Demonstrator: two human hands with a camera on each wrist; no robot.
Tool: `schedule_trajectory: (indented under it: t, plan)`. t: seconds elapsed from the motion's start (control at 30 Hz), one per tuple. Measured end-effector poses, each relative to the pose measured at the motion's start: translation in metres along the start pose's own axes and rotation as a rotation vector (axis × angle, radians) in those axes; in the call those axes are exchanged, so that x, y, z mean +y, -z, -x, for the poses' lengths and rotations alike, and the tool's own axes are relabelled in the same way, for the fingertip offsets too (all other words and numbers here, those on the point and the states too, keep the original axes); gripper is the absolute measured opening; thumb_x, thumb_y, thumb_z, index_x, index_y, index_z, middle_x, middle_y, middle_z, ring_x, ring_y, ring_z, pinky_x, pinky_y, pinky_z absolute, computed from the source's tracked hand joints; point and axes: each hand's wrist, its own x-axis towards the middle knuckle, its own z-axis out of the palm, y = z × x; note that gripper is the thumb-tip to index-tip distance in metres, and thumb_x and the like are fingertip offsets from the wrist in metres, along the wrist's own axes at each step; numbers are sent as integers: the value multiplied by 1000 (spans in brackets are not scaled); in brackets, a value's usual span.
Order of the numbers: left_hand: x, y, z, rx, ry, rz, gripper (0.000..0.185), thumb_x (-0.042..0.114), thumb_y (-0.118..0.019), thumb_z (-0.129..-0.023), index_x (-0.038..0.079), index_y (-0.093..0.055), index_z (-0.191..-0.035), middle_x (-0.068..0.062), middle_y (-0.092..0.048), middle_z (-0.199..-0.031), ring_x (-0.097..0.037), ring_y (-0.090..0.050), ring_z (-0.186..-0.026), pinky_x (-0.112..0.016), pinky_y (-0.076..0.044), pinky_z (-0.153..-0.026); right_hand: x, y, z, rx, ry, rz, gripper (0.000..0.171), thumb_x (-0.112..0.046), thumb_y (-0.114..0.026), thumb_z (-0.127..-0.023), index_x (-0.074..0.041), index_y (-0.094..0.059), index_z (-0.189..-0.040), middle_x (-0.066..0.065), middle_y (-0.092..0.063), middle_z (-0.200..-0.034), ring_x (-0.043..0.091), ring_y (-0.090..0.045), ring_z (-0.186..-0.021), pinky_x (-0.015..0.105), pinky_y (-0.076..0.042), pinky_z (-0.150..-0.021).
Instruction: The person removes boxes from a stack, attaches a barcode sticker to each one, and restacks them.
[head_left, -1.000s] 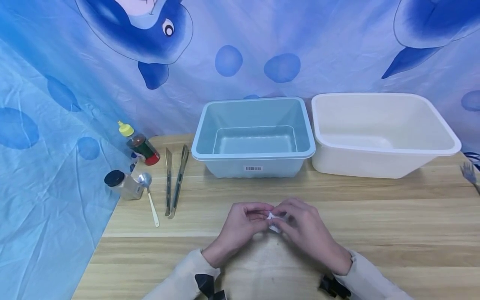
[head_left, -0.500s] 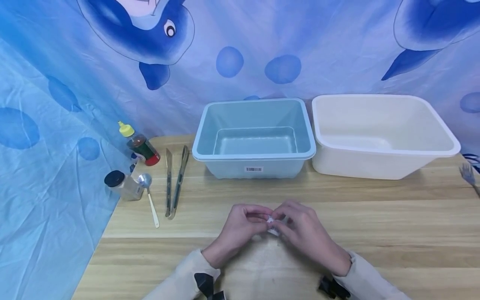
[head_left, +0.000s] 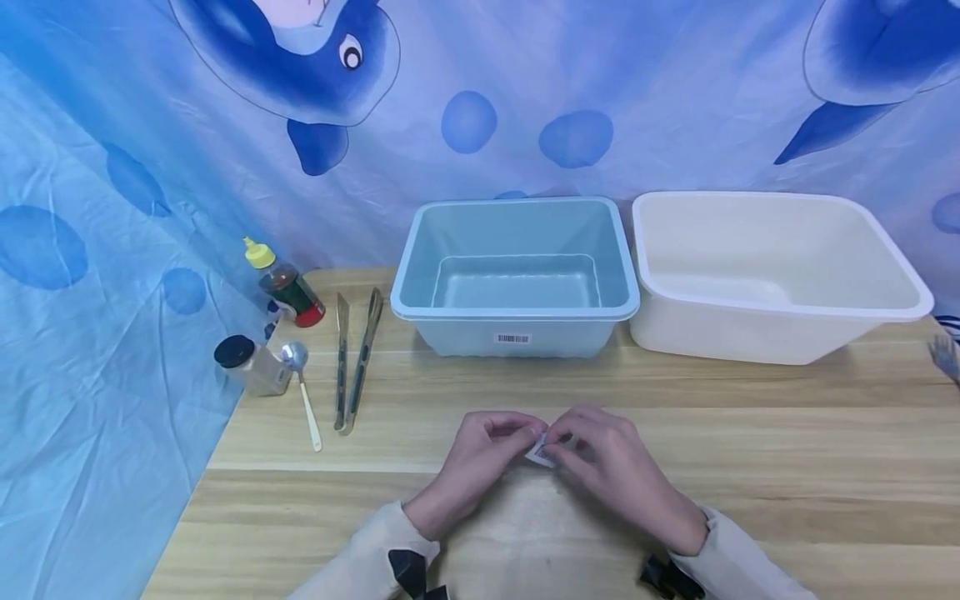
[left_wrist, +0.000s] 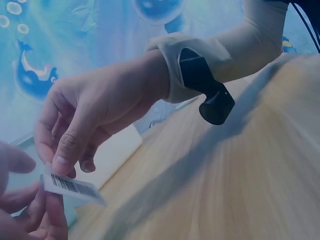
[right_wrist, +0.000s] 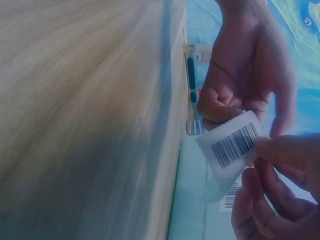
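Observation:
Both hands meet over the table at a small white barcode label (right_wrist: pixel 227 142). My right hand (head_left: pixel 611 450) pinches it, thumb flat on the printed face beside the black bars in the right wrist view. My left hand (head_left: pixel 483 454) holds the opposite edge with bent fingers; in the left wrist view its thumb (left_wrist: pixel 19 161) sits just off the label's corner. The label is tilted, its barcode facing up toward the head camera, and the fingertips behind it are partly hidden. Behind the hands stands a light blue basin (head_left: pixel 514 315), with another barcode label (head_left: pixel 513 339) on its front.
A white basin (head_left: pixel 780 312) stands right of the blue one. On the left are metal tongs (head_left: pixel 358 367), a spoon (head_left: pixel 307 400), a black-lidded jar (head_left: pixel 258 367) and a yellow-capped squeeze bottle (head_left: pixel 288 287). A fork (head_left: pixel 943 357) lies at the right edge. A blue curtain (head_left: pixel 517 83) hangs behind.
The left thumb has shifted up toward the label's upper corner, and more of the label's lower part shows between the hands. The head view has shifted slightly; basins and utensils stay in place.

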Motion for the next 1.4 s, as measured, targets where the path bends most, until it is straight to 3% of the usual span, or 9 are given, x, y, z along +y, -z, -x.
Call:
schedule_trajectory:
  t: [0.2,0.37,0.6,0.93,1.23,1.4]
  plan:
    - [-4,0,1,-11,1,-12,20,9,-66,-88,-5,-70,-102,-17,-73,-100,-10,-69,-86,-19,-53,-76,2,0,2,-64,23,-42,16,-4,-78,-76,-16,-71,-84,-9,-69,-84,1,-61,-77,20,-55,-65]
    - [-6,2,2,-10,4,-38,18,8,-66,-88,-5,-70,-100,-18,-73,-97,-9,-66,-79,-17,-50,-68,4,0,3,-115,78,-48,10,-7,-75,-80,-15,-69,-83,-9,-68,-85,1,-60,-78,16,-52,-68]
    - [-9,7,-1,6,-13,-90,16,6,-66,-87,-4,-71,-99,-25,-70,-96,-8,-61,-71,-16,-47,-61,4,0,5,-152,118,-63,17,-3,-77,-76,-15,-69,-84,-9,-67,-86,1,-61,-81,16,-53,-71]
    - [-13,14,-7,60,-34,-160,13,6,-66,-87,-1,-71,-96,-14,-71,-89,-8,-61,-71,-19,-49,-62,4,3,9,-191,153,-44,8,-9,-73,-84,-15,-68,-85,-11,-66,-86,0,-58,-80,11,-49,-69]
    - [-20,24,-12,87,-161,-368,9,2,-65,-85,2,-73,-90,-11,-72,-83,-8,-63,-72,-19,-52,-66,0,7,12,-211,148,-82,15,-5,-74,-81,-17,-68,-86,-12,-65,-86,-1,-59,-80,13,-50,-68]
    - [-22,26,-10,72,-303,-661,12,3,-66,-84,7,-73,-93,1,-69,-75,-3,-58,-65,-17,-50,-61,1,12,17,-197,146,-88,18,-4,-75,-79,-18,-67,-86,-12,-66,-86,-1,-60,-80,12,-50,-70]
